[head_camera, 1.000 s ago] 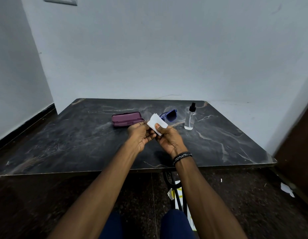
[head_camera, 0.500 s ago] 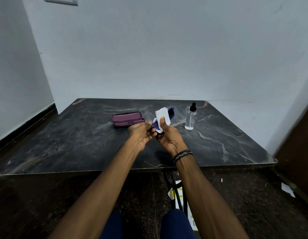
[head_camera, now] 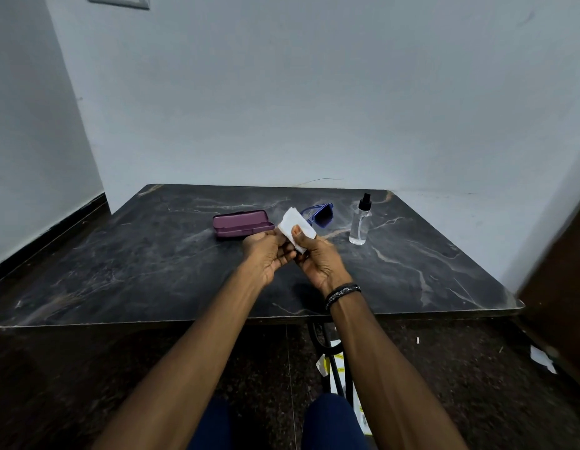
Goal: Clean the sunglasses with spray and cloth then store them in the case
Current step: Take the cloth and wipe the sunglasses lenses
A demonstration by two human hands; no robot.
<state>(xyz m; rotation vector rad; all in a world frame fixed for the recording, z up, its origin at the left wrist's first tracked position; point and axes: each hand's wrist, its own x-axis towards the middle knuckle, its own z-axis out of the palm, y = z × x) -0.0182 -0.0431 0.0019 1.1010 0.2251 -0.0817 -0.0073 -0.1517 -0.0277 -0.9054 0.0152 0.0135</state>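
Observation:
Both hands are raised over the middle of the dark marble table (head_camera: 152, 271). My right hand (head_camera: 318, 259) pinches a white cloth (head_camera: 292, 220), thumb on top, against the blue sunglasses (head_camera: 321, 216). One dark lens and the frame stick out past the cloth to the upper right. My left hand (head_camera: 267, 254) grips the sunglasses' near end with curled fingers; the cloth hides that end. The purple case (head_camera: 241, 224) lies open on the table just left of my hands. The clear spray bottle (head_camera: 360, 225) with a black nozzle stands upright to the right.
The table's back edge meets a pale wall, and a second wall runs along the left. A dark wooden door (head_camera: 561, 287) is at the right. Paper scraps (head_camera: 542, 358) lie on the dark floor, with a bag (head_camera: 340, 368) under the table by my knees.
The cloth and sunglasses have tilted back from upright to slanting left, with the lens showing again at the upper right. Both hands stayed in the same spot above the table.

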